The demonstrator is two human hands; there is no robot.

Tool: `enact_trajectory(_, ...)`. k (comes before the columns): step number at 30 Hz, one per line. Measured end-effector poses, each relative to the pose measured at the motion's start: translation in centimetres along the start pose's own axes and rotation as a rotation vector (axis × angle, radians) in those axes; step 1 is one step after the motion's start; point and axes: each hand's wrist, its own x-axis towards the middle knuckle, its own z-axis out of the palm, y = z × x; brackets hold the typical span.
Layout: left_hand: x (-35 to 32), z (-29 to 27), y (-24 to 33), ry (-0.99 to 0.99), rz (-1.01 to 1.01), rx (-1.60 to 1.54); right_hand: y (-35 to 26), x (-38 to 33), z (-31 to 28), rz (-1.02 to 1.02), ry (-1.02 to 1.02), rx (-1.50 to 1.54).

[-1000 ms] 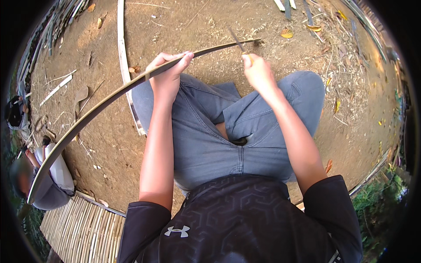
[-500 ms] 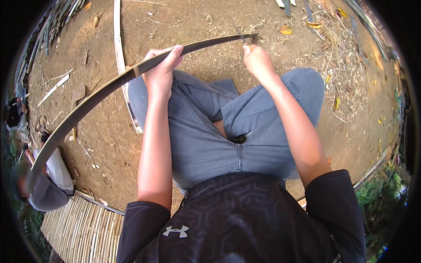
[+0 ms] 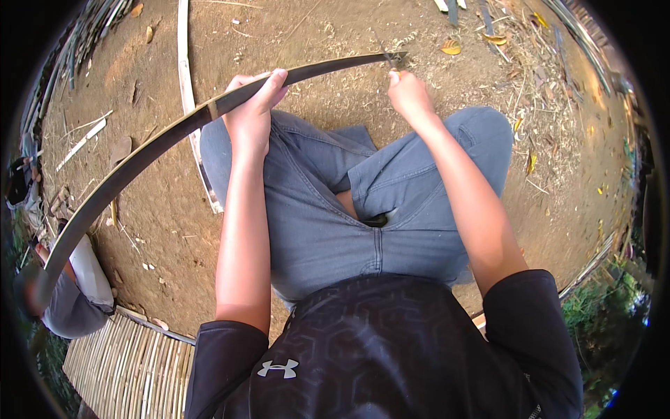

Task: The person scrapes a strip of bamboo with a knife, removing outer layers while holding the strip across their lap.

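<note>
A long bamboo strip [image 3: 164,143] with a dark face and a pale edge curves from the far left up to the upper middle. My left hand [image 3: 252,105] is closed round it above my left knee, thumb on the dark face. Near the strip's pointed far end, my right hand [image 3: 410,96] grips a small knife [image 3: 388,57]. Its thin dark blade crosses the strip there, and the handle is mostly hidden in my fingers. Pale curled shavings [image 3: 398,49] show beside the blade.
My legs [image 3: 321,230] are crossed on bare soil strewn with shavings and leaves. A long pale strip [image 3: 185,70] lies left of my knee. Another person's leg [image 3: 73,318] is at the far left, near a slatted bamboo platform [image 3: 129,366]. Stacked strips [image 3: 52,91] line the left edge.
The knife blade shows more plainly across the strip's end, with curled shavings beside it. My left hand keeps its hold, and the whole view has shifted slightly.
</note>
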Motion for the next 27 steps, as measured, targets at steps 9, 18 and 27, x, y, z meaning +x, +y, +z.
enact_trajectory(9,0.3,-0.2,-0.3,0.003,-0.004,-0.044,-0.7,-0.7,-1.8,-0.075,-0.055,-0.058)
enact_trajectory(18,0.8,0.3,0.1,0.014,0.019,-0.044,1.0,2.5,-1.2,-0.001,-0.068,-0.063)
enact_trajectory(27,0.6,-0.5,-0.1,0.011,0.025,-0.015,-2.2,0.3,-2.8,-0.142,-0.054,-0.167)
